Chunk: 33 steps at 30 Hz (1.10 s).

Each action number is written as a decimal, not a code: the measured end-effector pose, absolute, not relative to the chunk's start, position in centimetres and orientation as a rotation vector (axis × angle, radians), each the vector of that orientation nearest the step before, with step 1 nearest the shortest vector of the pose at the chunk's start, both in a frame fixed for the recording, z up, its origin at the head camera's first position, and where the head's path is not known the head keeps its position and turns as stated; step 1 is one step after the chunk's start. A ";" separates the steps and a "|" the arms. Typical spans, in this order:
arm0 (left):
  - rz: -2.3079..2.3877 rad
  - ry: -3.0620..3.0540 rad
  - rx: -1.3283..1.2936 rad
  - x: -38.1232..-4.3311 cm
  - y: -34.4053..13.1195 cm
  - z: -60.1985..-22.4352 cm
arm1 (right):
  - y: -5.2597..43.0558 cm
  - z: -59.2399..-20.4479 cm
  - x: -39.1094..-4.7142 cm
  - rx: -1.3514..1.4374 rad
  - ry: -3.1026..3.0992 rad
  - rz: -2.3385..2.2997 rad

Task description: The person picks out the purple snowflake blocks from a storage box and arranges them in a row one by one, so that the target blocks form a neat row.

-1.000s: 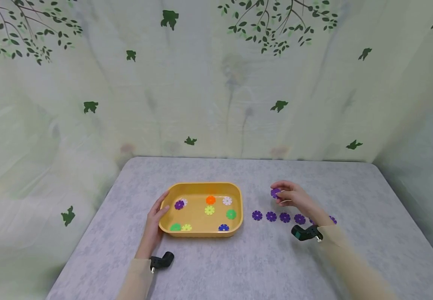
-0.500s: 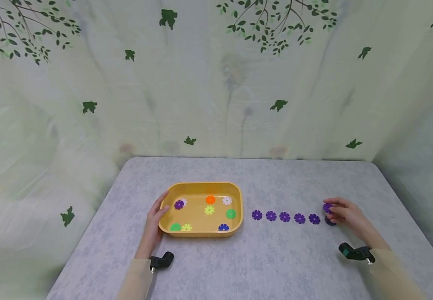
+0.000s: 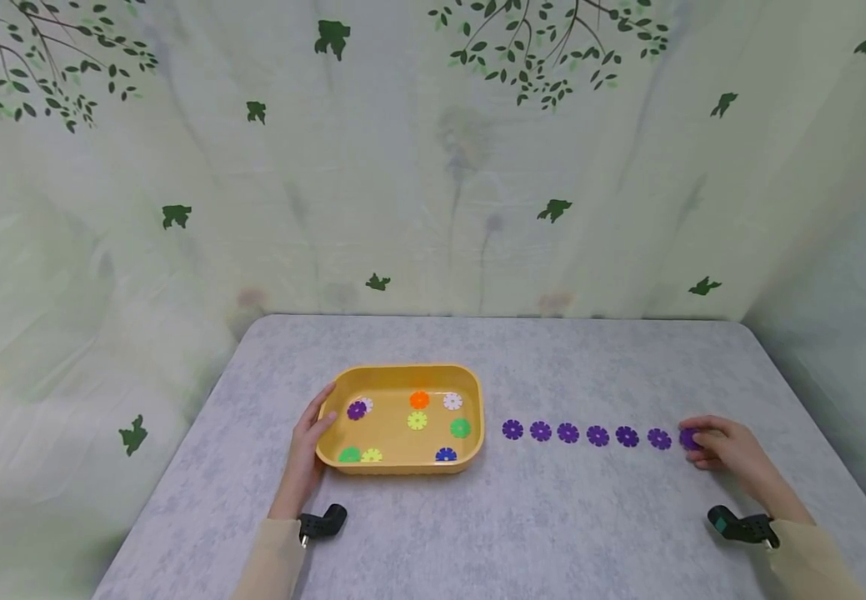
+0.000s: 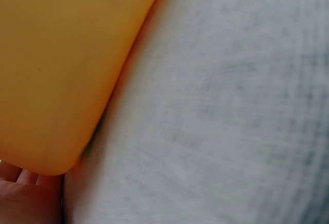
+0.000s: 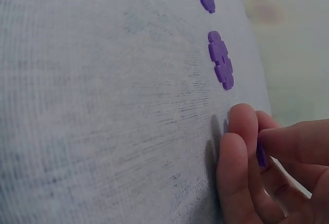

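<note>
My left hand (image 3: pixel 305 446) grips the left side of a yellow plastic tray (image 3: pixel 399 469), thumb over the rim and fingers along the outside. In the left wrist view the tray's smooth wall (image 4: pixel 67 70) fills the upper left, with part of the hand under its corner. At the right end of a row of purple snowflake discs (image 3: pixel 598 437), my right hand (image 3: pixel 736 457) pinches another purple snowflake disc (image 3: pixel 688 439) low over the table. Most of that held disc (image 5: pixel 261 154) is hidden by fingers in the right wrist view.
Inside the tray lie loose discs: an orange disc (image 3: pixel 419 400), a blue disc (image 3: pixel 445 454), and several green, yellow, white and purple ones. The grey table (image 3: pixel 523 533) ends at a leaf-printed curtain (image 3: pixel 433 208) behind and at the sides.
From above the row's left part, my right hand has carried the purple snowflake disc rightward and down to the row's right end. My left hand has stayed on the tray.
</note>
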<state>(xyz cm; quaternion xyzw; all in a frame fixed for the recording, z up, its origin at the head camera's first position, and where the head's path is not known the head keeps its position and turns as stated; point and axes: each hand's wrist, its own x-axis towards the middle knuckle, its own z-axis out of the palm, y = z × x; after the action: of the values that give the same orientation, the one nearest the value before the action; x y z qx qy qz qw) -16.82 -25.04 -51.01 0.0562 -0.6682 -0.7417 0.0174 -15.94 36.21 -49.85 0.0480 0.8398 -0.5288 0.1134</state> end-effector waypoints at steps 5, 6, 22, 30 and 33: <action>-2.305 -2.076 0.186 -16.9 -25.0 -51.0 | 35.9 -49.9 -15.9 0.127 2.543 -1.481; -2.303 -2.077 0.188 -16.9 -25.1 -51.0 | 35.8 -49.8 -16.0 0.127 2.556 -1.478; -2.317 -2.052 0.166 -17.0 -25.2 -51.2 | 26.4 -46.3 -19.5 -0.058 2.279 -1.799; -2.317 -2.060 0.152 -16.9 -25.2 -51.0 | 17.3 -45.4 -21.7 -0.195 2.103 -1.870; -2.313 -2.070 0.156 -16.9 -25.3 -51.2 | 13.7 -44.7 -22.1 -0.244 2.074 -1.849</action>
<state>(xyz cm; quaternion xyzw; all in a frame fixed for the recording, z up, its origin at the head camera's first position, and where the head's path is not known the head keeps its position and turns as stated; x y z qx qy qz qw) -16.89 -25.26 -51.17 0.0503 -0.6660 -0.7441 0.0171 -22.13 13.74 -44.73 -0.0861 0.7321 -0.6526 0.1753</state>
